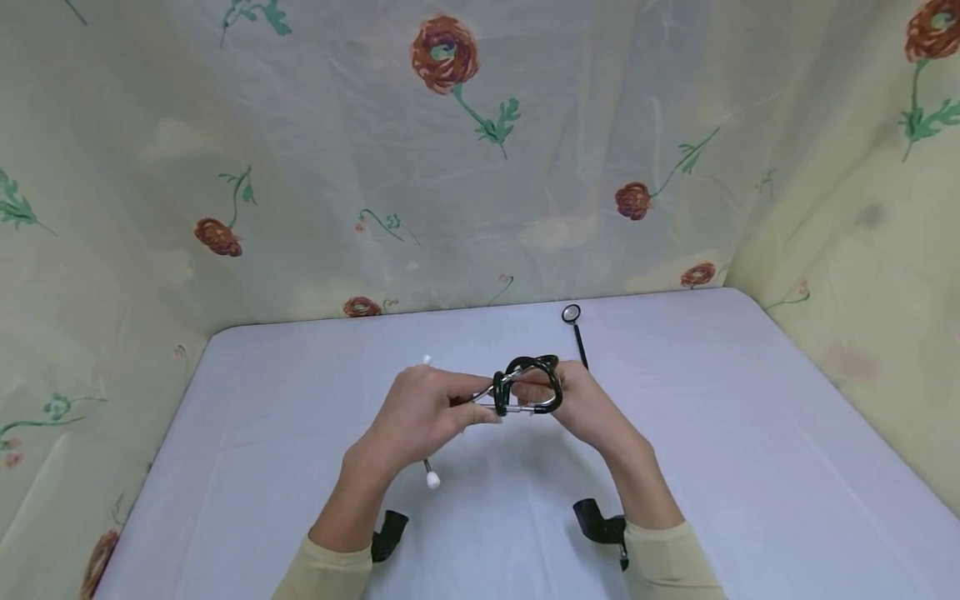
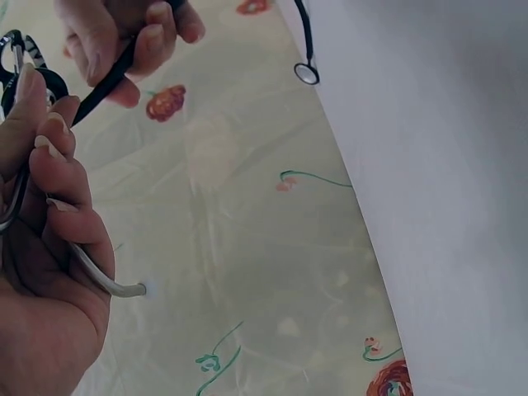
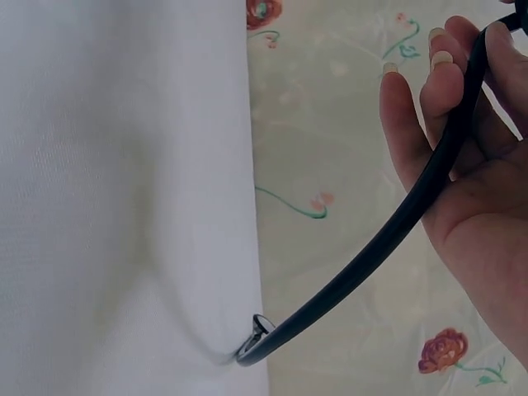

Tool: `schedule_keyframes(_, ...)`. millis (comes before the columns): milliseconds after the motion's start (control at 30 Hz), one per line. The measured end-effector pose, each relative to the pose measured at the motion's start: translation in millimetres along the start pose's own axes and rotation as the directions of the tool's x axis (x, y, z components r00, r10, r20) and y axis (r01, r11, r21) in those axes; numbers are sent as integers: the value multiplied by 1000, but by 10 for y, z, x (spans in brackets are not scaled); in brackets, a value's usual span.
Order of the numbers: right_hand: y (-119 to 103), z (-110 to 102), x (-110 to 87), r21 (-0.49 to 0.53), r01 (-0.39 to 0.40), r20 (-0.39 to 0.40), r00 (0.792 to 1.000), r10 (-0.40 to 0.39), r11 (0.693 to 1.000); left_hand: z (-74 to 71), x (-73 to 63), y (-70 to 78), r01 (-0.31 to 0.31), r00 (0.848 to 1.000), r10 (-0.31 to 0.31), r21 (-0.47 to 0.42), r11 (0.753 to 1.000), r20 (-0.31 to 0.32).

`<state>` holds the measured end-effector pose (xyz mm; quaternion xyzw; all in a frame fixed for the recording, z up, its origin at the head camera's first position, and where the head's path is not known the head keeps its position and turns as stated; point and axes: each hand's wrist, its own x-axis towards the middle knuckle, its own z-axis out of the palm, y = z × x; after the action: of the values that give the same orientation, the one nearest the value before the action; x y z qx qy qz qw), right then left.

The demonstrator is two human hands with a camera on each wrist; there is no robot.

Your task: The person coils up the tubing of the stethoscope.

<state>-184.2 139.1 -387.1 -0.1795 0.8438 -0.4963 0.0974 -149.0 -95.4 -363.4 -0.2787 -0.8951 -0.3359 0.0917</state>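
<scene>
A stethoscope is held up over the table between both hands. Its black tubing (image 3: 363, 260) is looped round the metal ear tubes in a small coil (image 1: 558, 393). My left hand (image 1: 423, 417) grips the folded metal ear tubes (image 2: 97, 276); white ear tips (image 1: 432, 481) stick out on either side of that hand. The right hand (image 1: 588, 408) pinches the black tubing near the coil, thumb against fingers. From there the rest of the tubing runs away across the right palm, ending in the round chest piece (image 1: 572, 314) near the table's far edge.
A white-covered table (image 1: 277, 433) lies beneath the hands. Flower-printed curtain (image 1: 322, 167) hangs behind it and along both sides. Black wrist mounts (image 1: 600, 523) show beside the forearms, with cream sleeves (image 1: 667, 558) below.
</scene>
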Motion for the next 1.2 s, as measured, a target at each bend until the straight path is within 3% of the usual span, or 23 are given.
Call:
schedule_keyframes(333, -31, 72, 43, -28, 39, 32, 999, -39, 999, -16, 7, -36, -1, 999, 3, 42, 999, -44)
schedule_keyframes(767, -94, 111, 24, -53, 36, 43, 998, -34, 998, -47, -8, -54, 26, 997, -21, 70, 997, -75)
schedule_keyframes(967, -142, 116, 15, -60, 39, 27, 999, -37, 997, -67, -9, -29, 73, 995, -68, 61, 995, -73)
schedule_keyframes(1200, -115, 127, 31, -78, 30, 34, 999, -27, 997, -124, -22, -38, 108, 985, -97, 70, 992, -143)
